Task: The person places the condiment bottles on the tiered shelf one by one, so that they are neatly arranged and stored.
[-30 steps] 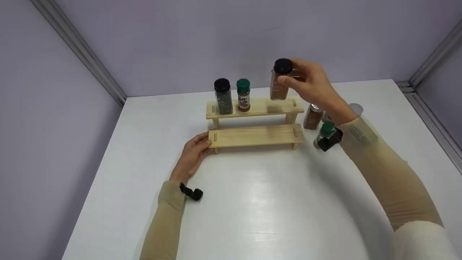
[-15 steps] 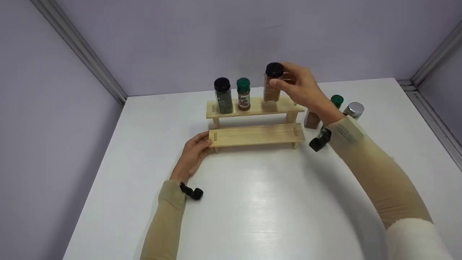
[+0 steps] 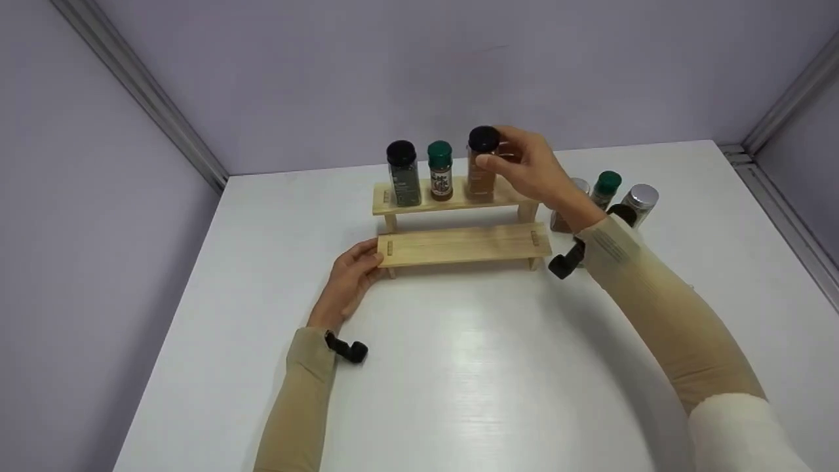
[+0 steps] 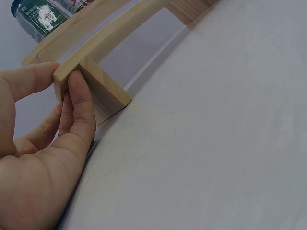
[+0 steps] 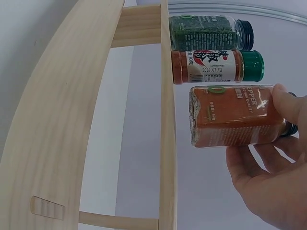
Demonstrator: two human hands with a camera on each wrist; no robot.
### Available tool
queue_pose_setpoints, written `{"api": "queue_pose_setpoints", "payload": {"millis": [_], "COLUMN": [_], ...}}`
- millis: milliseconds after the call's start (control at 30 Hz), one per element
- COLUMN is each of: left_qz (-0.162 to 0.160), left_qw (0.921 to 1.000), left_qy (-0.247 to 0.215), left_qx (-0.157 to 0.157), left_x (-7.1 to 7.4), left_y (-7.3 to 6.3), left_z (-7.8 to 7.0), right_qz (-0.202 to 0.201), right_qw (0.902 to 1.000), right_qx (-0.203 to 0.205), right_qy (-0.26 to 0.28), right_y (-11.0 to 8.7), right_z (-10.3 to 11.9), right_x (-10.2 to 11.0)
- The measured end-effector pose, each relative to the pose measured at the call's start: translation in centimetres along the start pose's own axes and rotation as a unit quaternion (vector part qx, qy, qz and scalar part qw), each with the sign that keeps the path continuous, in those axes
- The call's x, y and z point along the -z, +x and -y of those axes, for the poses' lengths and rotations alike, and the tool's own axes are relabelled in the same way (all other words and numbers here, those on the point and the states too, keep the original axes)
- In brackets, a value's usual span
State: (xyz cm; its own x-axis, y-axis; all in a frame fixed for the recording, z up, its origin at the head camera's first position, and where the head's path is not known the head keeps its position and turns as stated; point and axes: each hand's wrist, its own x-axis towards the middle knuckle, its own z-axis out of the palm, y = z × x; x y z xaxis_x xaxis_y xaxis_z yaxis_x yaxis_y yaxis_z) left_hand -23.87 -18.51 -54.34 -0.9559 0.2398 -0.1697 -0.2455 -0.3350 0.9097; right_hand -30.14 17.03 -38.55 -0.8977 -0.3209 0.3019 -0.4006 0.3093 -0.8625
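My right hand grips a black-capped spice jar of reddish-brown powder, thumb on one side and fingers on the other. In the right wrist view a small gap shows between the jar's base and the upper wooden shelf. Beside it on that shelf stand a small green-capped spice jar and a black-capped jar of green herbs. My left hand pinches the left end of the lower wooden shelf, thumb on top and fingers underneath in the left wrist view.
Right of the shelves several more jars stand close together, among them a green-capped one and a silver-lidded one, partly hidden by my right forearm. Pale walls enclose the white table at the back and sides.
My right hand has brought the black-capped jar left and down, closer to the upper shelf and the green-capped jar. My left hand keeps its hold on the lower shelf.
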Motion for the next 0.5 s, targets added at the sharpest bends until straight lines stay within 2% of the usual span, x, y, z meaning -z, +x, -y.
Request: {"api": "queue_pose_setpoints", "payload": {"millis": [500], "left_qz": [0.0], "left_qw": [1.0], "left_qy": [-0.003], "left_qx": [0.0], "left_x": [0.05], "left_y": [0.2], "left_z": [0.1], "right_qz": [-0.001], "right_qw": [0.9999], "right_qx": [-0.015], "right_qy": [-0.003], "right_y": [0.1], "right_z": [-0.83], "right_x": [-0.48]}}
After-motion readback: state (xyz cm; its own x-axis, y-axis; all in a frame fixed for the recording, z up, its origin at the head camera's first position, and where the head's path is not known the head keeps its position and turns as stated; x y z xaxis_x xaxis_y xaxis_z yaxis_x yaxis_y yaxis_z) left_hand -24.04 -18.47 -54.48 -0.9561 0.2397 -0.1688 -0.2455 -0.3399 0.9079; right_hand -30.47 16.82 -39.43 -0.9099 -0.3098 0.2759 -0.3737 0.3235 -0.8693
